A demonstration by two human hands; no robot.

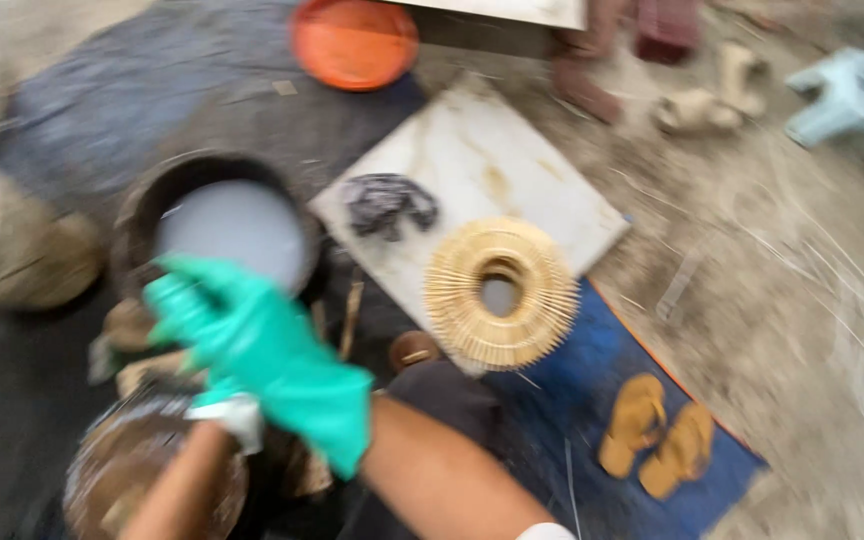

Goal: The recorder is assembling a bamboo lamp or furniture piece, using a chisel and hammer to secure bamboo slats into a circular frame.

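The view is blurred by motion. My right hand point(252, 340) wears a green rubber glove and reaches left across my body, its fingers apart, at the near rim of a dark bucket point(142, 215) holding pale grey liquid. I see nothing in it. My left forearm rises from the bottom edge, and my left hand point(214, 398) is almost wholly hidden under the right glove; only a white cuff and a bit of green show. Under both arms sits a round brown container point(132, 475).
A white board point(512, 150) lies on the ground with a dark crumpled cloth point(387, 203) and a ring of pale bamboo sticks point(500, 292) on it. Nearby are a small brown cup point(414, 350), yellow sandals point(657, 435) on a blue mat point(572, 370), an orange dish point(354, 40) and a light blue stool point(852, 95).
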